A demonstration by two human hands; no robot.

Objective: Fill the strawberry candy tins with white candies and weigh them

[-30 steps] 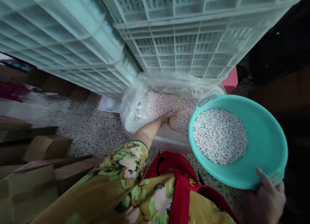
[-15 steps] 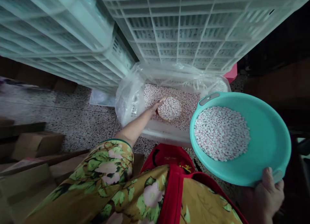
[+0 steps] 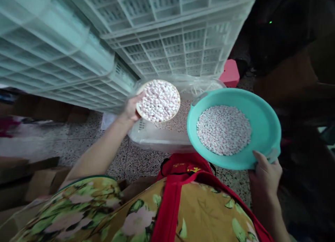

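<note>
My left hand (image 3: 133, 107) grips the rim of a round, shallow bowl (image 3: 179, 104) heaped with small whitish-pink pieces (image 3: 159, 100), thumb over the edge. This bowl hangs above a crate (image 3: 163, 141) lined with clear plastic (image 3: 183, 81), where more of the same pieces (image 3: 178, 121) lie. On the other side, my right hand (image 3: 268, 172) is closed on the near right rim of a turquoise basin (image 3: 264, 116), thumb on top. Whitish-pink pieces (image 3: 223, 130) cover the basin's left part. The basin is tilted and hides the crate's right end.
Stacked white lattice crates (image 3: 172, 50) rise behind the lined crate, with others (image 3: 65, 60) at the left. A pink object (image 3: 230, 73) stands beyond the basin. Cardboard boxes (image 3: 44, 182) lie on the left of the speckled floor (image 3: 125, 158).
My left hand has lifted the filled bowl up out of the pieces in the lined crate, towards me. My right hand still holds the basin. The whole view has shifted.
</note>
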